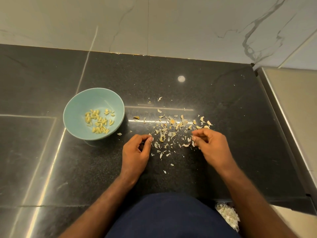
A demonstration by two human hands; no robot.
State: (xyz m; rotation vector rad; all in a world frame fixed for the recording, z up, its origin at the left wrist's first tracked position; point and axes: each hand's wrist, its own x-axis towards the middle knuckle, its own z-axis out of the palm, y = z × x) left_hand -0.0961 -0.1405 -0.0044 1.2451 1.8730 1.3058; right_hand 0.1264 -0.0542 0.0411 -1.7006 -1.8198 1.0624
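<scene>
Left hand (137,151) and right hand (210,146) curl fingertips toward thumbs over flaky, papery garlic skins (163,134) on the speckled black granite counter (85,169); whether either pinches anything cannot be told.

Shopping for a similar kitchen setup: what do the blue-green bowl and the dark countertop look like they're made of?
The bowl looks like glazed ceramic, possibly melamine: even pale teal colour, smooth soft sheen, thick rim. The countertop looks like polished black granite: fine pale speckles and sharp mirror-like reflections of lights.
</scene>
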